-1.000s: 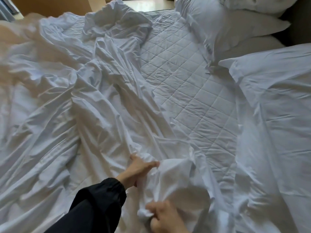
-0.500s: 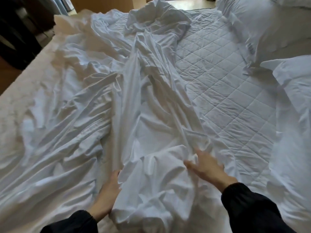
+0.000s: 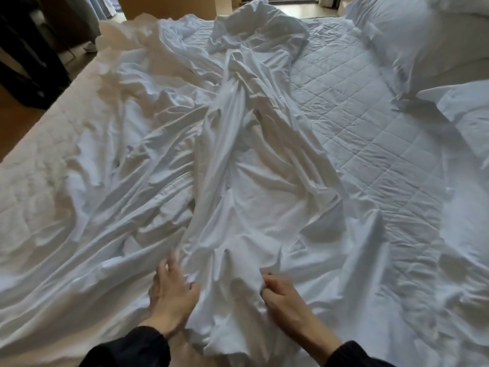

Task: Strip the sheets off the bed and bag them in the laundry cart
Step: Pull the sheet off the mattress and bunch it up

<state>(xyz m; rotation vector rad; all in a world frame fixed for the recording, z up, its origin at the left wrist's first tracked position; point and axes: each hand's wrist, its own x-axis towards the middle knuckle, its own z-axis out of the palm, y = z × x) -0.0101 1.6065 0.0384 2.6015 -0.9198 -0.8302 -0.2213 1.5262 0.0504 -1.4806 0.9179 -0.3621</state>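
A crumpled white sheet (image 3: 238, 168) lies bunched in a long ridge down the middle of the bed. My left hand (image 3: 172, 290) rests at the ridge's near left side, fingers curling into a fold. My right hand (image 3: 280, 295) grips a bunch of the same sheet at the near right. The quilted mattress pad (image 3: 370, 133) lies bare to the right of the ridge. No laundry cart is in view.
White pillows (image 3: 412, 35) are stacked at the far right, and another pillow (image 3: 471, 112) lies nearer on the right. Wooden floor and dark furniture (image 3: 29, 62) show past the bed's left edge. A doorway is beyond the bed's far end.
Both hands have come closer together on the near end of the sheet ridge. The right hand went from flat on the sheet to gripping it. The view has tilted left.
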